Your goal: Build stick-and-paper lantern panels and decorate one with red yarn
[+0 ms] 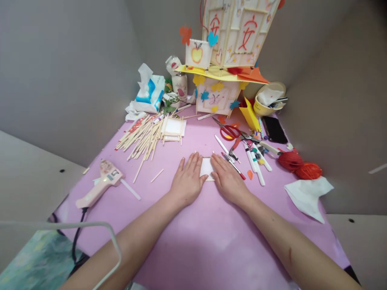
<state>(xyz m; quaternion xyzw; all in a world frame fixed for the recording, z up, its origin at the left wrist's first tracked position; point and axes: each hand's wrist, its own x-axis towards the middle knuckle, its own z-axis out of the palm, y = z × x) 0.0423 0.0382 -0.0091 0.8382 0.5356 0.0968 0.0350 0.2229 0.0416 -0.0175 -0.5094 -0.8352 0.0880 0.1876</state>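
Framed panel: a small white sheet with thin sticks along its far and near sides, lying flat on the purple surface, about midway between the left and right edges; its two sides are hidden under the hands
Left hand: palm down on the panel's left side, fingers straight and pointing to the far edge, thumb reaching onto the white; laid flat, clamped on nothing
Right hand: mirrors it on the panel's right side, also flat and not gripping; the two hands are apart, white sheet showing between them
Beside the right hand: pens, white markers and, farther back, red-handled scissors
Beyond the left hand: a small stick frame with white paper, next to a heap of loose sticks toward the far left corner
Left edge: a pink glue gun on its side, dark cord trailing from its handle
Right edge: a black phone, red yarn and a crumpled white tissue
Far edge: a tall, two-tier decorated paper model, a tissue pack at the far left corner, a yellow tub at the far right
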